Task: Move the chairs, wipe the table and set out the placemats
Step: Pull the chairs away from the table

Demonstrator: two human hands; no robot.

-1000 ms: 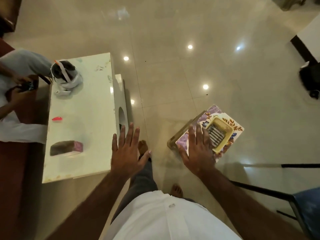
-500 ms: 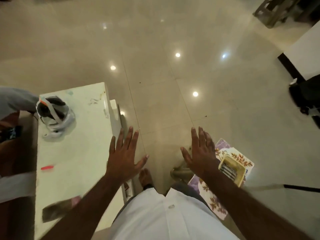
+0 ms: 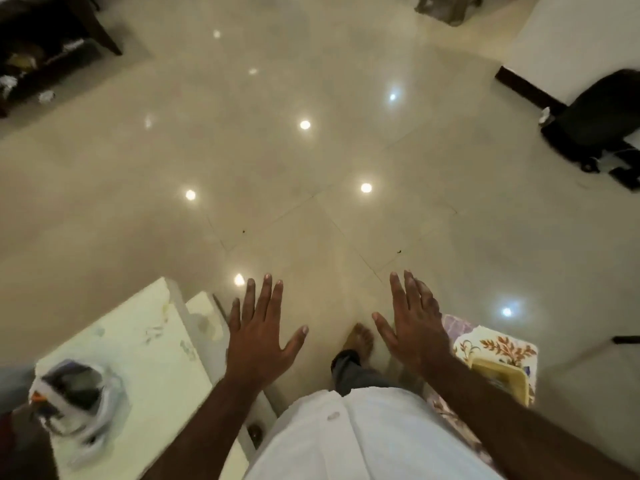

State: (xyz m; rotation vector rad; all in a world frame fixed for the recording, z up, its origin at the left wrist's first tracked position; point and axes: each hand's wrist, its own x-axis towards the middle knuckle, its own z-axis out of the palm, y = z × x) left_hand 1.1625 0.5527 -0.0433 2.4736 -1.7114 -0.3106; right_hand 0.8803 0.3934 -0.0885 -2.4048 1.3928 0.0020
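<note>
Head view showed the left hand (image 3: 258, 336) and right hand (image 3: 412, 327) both spread flat, fingers (image 3: 265, 292) splayed, gripping nothing above the floor (image 3: 311, 161). The white table (image 3: 138, 348) sat at lower left, the floral placemats (image 3: 498, 344) at lower right. Compared with half a second before, both had slid lower in view.

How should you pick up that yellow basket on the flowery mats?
Probably by the yellow basket's raised rim, reaching down from above with the right hand, which is open and nearest. It sits flat on the flowery placemats, so its sides are free; the near edge is hidden by the arm.
</note>
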